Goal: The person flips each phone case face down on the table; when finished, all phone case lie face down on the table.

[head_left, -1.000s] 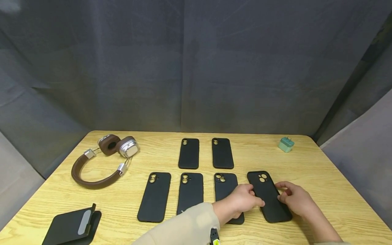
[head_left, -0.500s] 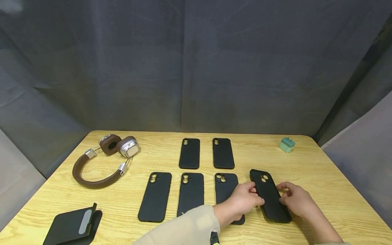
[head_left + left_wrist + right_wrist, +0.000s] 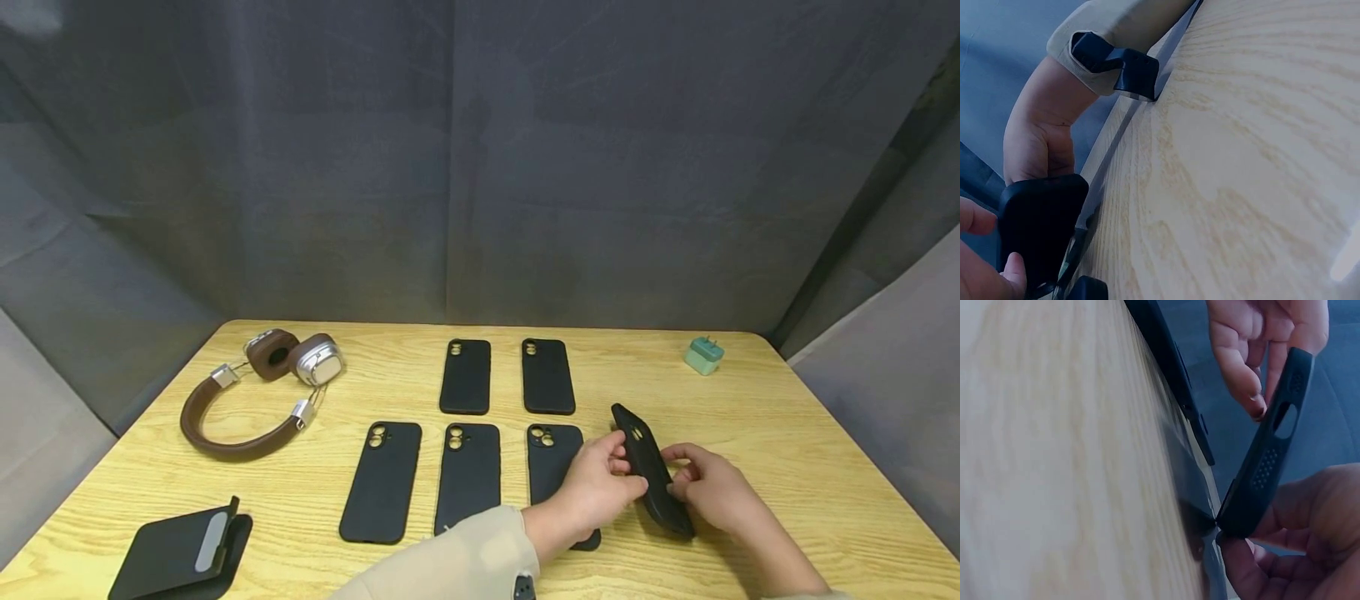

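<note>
A black phone case is tipped up on the wooden table, its left long edge raised and its right edge low. My left hand grips the raised edge, thumb and fingers around it. My right hand holds the lower edge between thumb and bent fingers. In the right wrist view, the end of the phone case shows a port cutout and speaker holes. A flat dark face of the phone case shows in the left wrist view. Partly behind my left hand lies another phone case.
Two black phone cases lie further left, and two more lie behind. Brown headphones and a black folding stand are at left. A green charger plug stands at the back right.
The phone case between my hands has tilted from nearly flat to steeply on edge, its left side rising. My right hand has shifted slightly left with it.
</note>
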{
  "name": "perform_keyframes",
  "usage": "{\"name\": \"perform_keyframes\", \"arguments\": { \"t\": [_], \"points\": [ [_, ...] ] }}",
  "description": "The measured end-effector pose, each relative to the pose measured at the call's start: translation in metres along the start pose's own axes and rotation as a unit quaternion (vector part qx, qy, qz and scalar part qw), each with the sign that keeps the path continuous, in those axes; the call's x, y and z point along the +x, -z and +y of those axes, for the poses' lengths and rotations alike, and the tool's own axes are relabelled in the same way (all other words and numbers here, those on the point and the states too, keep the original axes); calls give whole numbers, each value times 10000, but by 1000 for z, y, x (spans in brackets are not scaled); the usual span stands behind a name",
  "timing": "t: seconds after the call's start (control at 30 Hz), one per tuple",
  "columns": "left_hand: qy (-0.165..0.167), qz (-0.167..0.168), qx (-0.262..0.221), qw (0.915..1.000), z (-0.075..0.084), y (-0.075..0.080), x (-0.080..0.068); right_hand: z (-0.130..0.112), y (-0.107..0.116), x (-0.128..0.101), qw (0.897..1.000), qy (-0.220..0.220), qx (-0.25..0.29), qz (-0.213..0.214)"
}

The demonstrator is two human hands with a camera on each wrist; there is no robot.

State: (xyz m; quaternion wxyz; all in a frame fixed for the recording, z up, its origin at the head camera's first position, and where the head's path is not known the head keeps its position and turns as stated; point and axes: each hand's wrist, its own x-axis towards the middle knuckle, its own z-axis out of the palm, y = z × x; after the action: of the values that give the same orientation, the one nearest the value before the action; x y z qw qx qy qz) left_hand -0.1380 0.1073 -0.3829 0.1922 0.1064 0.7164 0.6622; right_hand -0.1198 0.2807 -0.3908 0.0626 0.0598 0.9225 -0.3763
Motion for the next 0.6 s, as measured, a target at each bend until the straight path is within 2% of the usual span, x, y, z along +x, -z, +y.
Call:
{"name": "perform_keyframes", "arguments": {
  "t": [0.2,0.43,0.6],
  "points": [
    [-201,47,28,9998,0,2,-1,-3,-6,1,9999,46,81,-74],
    [-334,-65,3,9994,2,2,-3,-5,-12,2,9999,33,104,-74],
    [-395,-28,83,9992,4,0,-3,-7,-14,1,9996,32,202,-202]
  ]
}}
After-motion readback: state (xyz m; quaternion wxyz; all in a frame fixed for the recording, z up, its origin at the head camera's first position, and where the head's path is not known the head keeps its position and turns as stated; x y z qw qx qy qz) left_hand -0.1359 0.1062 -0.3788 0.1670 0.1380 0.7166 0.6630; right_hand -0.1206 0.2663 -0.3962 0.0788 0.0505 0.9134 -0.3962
